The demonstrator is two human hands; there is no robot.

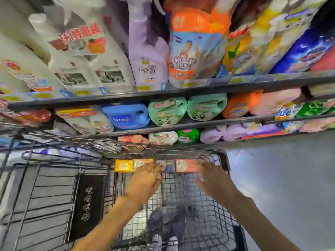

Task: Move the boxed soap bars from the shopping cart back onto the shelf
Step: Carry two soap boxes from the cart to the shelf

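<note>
A row of boxed soap bars lies at the far end of the wire shopping cart [224, 160]: a yellow box [123, 165], an orange-and-white box [139, 164], a dark blue box [169, 165] and a red box [184, 165]. My left hand [146, 178] reaches over the orange-and-white box, fingers curled at its right end; blur hides whether it grips. My right hand [208, 176] hovers with fingers spread beside the red box's right end, holding nothing. The shelves [199, 87] rise just beyond the cart.
The shelves are packed with detergent jugs [167, 111], spray bottles [146, 57] and refill bags. Low shelf boxes [134, 140] show behind the cart's front wall. A black folded seat flap [87, 203] sits at the cart's left. Grey floor [282, 178] lies to the right. Shoes [166, 227] show below.
</note>
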